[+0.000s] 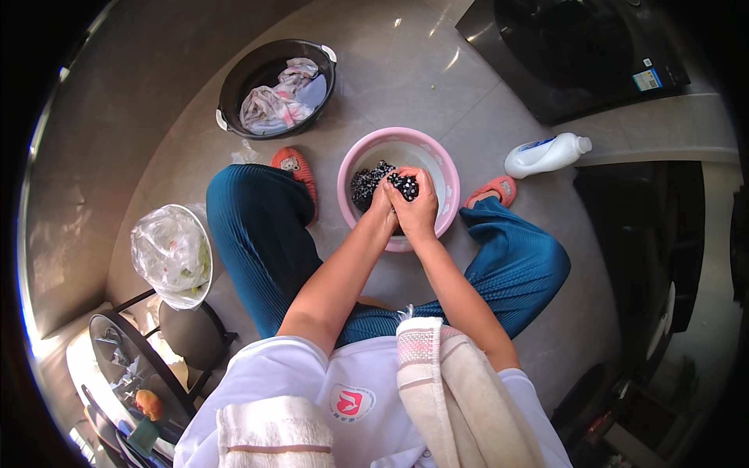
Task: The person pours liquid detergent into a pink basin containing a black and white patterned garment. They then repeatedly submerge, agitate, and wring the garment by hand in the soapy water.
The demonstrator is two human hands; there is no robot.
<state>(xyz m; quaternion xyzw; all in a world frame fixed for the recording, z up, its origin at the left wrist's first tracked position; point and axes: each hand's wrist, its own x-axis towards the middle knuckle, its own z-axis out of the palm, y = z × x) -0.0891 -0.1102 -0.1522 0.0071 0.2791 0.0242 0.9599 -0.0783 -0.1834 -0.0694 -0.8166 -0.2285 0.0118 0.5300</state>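
Observation:
A black cloth with white spots [363,187] is bunched up in a pink-rimmed basin [353,148] between my feet. My left hand [381,207] and my right hand [420,206] meet over the basin, both closed round a wad of this cloth. Part of the wad shows between the fingers of my right hand. The rest of the cloth sags into the basin on the left side. My left fingers are partly hidden behind the cloth and the other hand. Whether the basin holds much water is hard to tell.
A black tub [228,82] with wet pinkish-white cloth [273,105] stands at the far left. A white bottle [546,154] lies to the right, near a dark front-loading machine [577,54]. On the left is a bag-lined bin [173,253]. Orange slippers [304,175] flank the basin.

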